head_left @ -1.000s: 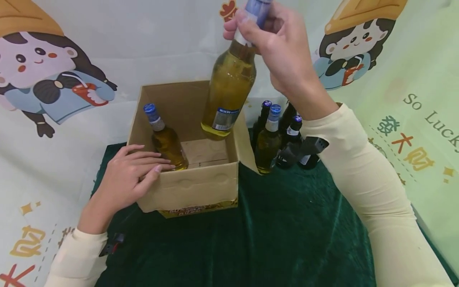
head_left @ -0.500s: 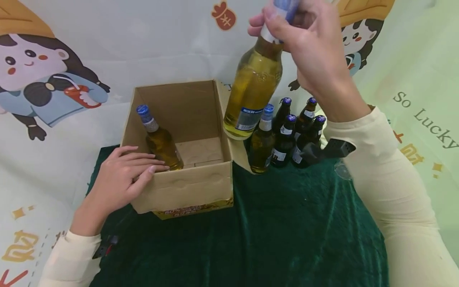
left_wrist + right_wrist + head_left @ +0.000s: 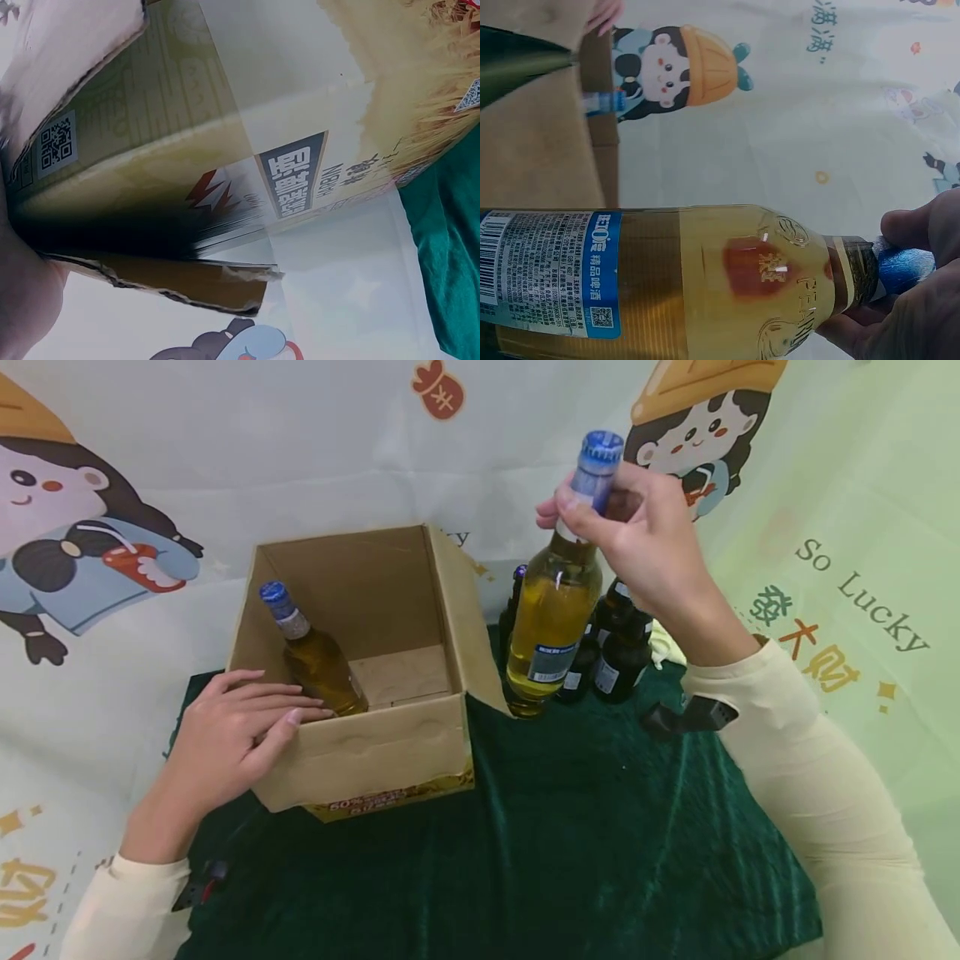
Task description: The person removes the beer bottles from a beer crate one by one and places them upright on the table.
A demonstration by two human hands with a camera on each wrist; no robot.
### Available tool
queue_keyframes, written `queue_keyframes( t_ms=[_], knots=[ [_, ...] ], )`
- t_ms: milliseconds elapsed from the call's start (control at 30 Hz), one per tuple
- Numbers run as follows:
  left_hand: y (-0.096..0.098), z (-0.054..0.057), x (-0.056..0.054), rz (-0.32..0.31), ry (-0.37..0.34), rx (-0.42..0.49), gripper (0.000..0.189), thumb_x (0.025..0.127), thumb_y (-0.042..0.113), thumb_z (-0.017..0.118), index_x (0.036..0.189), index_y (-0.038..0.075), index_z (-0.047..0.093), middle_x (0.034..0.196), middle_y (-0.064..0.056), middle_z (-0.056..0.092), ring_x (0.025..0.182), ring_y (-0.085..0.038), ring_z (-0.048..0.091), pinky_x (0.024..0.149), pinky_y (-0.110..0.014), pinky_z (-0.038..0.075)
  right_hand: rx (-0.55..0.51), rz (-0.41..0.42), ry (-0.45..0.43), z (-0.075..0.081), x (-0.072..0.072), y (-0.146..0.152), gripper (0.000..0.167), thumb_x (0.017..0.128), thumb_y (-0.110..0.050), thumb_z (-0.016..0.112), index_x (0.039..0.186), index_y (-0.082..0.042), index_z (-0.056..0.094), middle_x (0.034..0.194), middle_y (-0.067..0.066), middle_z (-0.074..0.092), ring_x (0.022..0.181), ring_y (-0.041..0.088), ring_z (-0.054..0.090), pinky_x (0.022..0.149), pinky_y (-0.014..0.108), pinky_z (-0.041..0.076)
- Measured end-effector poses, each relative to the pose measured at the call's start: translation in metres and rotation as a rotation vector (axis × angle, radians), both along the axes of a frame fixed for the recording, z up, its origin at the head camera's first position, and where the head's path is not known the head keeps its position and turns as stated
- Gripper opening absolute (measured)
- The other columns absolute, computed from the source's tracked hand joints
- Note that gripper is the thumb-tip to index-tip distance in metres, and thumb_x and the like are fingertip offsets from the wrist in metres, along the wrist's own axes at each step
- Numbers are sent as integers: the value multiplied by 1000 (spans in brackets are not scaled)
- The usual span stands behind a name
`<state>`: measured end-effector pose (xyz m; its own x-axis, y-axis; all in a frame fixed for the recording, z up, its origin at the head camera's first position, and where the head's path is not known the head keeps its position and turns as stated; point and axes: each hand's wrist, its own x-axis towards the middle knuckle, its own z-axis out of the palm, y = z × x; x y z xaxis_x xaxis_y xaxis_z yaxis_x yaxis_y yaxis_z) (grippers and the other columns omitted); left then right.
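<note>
My right hand grips a beer bottle by its blue-foiled neck, to the right of the cardboard box. The bottle leans slightly and overlaps dark bottles behind it in the head view. In the right wrist view its blue-and-white back label faces the camera, with thumb and fingers pinching the neck. My left hand rests on the box's front left rim, fingers extended over the edge. Inside the box, a second blue-capped beer bottle leans toward the left wall. Printed lettering on the box's outside shows in the left wrist view.
Several dark bottles stand grouped right of the box, partly hidden by the held bottle. An open flap juts out from the box's right side. Green velvet cloth covers the table, and a printed curtain hangs behind.
My right hand has carried the bottle from above the box to the right, past the flap, then lowered it beside the dark bottles. My left hand has stayed on the rim.
</note>
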<state>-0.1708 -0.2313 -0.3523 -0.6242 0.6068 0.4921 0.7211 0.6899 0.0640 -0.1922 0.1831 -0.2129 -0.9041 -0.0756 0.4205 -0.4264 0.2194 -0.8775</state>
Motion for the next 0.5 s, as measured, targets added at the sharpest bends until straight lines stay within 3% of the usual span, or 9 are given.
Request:
queue_keyframes(
  t_ms=[200, 500],
  knots=[
    [0, 0, 0, -3, -6, 2, 28, 97, 21, 54, 104, 22, 82, 102, -3, 80, 99, -27, 74, 104, -50, 40, 94, -35, -42, -33, 1, 10, 20, 100, -17, 61, 113, -3, 67, 113, 13, 74, 105, 18, 73, 104, 35, 54],
    [0, -1, -1, 2, -9, 3, 29, 98, 21, 54, 104, 22, 82, 103, -4, 80, 99, -27, 74, 104, -50, 40, 203, -151, -120, -78, 3, 32, 30, 100, -27, 63, 119, -4, 66, 117, 14, 73, 107, 20, 73, 99, 27, 55]
  ],
)
